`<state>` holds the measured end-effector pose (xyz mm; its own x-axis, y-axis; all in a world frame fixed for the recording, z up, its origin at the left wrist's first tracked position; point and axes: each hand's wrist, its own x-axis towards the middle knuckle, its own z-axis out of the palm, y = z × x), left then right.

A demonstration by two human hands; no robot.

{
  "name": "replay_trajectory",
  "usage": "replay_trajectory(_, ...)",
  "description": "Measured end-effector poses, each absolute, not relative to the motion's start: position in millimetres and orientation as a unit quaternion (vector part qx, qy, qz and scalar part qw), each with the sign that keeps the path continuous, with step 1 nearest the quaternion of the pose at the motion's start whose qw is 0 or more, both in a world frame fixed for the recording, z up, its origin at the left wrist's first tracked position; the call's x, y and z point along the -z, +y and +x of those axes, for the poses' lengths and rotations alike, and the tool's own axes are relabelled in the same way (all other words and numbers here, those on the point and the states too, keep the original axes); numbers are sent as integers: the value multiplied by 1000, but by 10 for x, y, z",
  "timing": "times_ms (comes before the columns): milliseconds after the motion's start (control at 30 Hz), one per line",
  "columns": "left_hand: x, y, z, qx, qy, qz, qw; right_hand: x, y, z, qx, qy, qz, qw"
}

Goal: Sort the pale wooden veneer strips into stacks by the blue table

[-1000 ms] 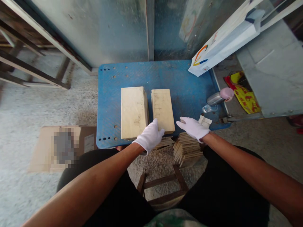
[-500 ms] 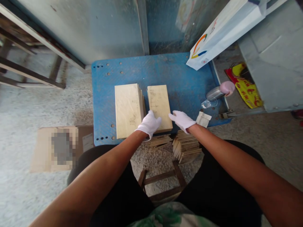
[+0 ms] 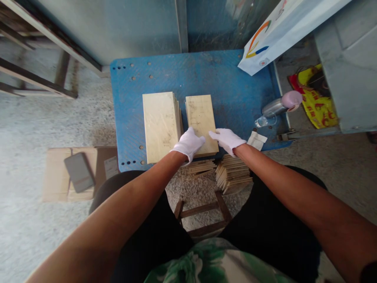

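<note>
Two stacks of thin pale wooden boards lie on a blue tabletop (image 3: pixel 229 78). My left hand (image 3: pixel 189 143), in a white glove, is at the near left side of the narrower stack, its thumb over the top wooden board (image 3: pixel 202 114). Across from it my gloved right hand (image 3: pixel 227 139) touches the right edge of that board, fingertips on its face. Both hands are closed about the sides; fingers below the edges are hidden. Just left stands the stack of wider boards (image 3: pixel 160 125), close to my left hand.
More boards (image 3: pixel 234 173) are stacked below the table's near edge, above a wooden stool frame (image 3: pixel 200 210). At right are a flask (image 3: pixel 278 106), a clear cup (image 3: pixel 264 120), a white packet (image 3: pixel 257 140) and a paper bag (image 3: pixel 265 47). A phone (image 3: pixel 79 172) lies on cardboard (image 3: pixel 55 173).
My right hand has come in against the narrower stack, its fingertips now over the board's edge. My left hand stays at the left side. The whole view has shifted slightly.
</note>
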<state>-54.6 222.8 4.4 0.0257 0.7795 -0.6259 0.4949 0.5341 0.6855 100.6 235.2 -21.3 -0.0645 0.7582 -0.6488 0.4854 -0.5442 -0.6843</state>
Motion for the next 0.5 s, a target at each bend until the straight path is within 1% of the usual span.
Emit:
replay_trajectory(100,-65,2213,-532,-132,684,453,557,143,2343,1000,-580,-427,-683,123)
replay_trajectory(233,-109,2202,-528,-101,686,454,559,141,2326,1004,-590,-388,-694,142)
replay_trajectory(500,-193,2188,-534,-5,688,498,528,268,2260,1110,-522,-434,-721,140)
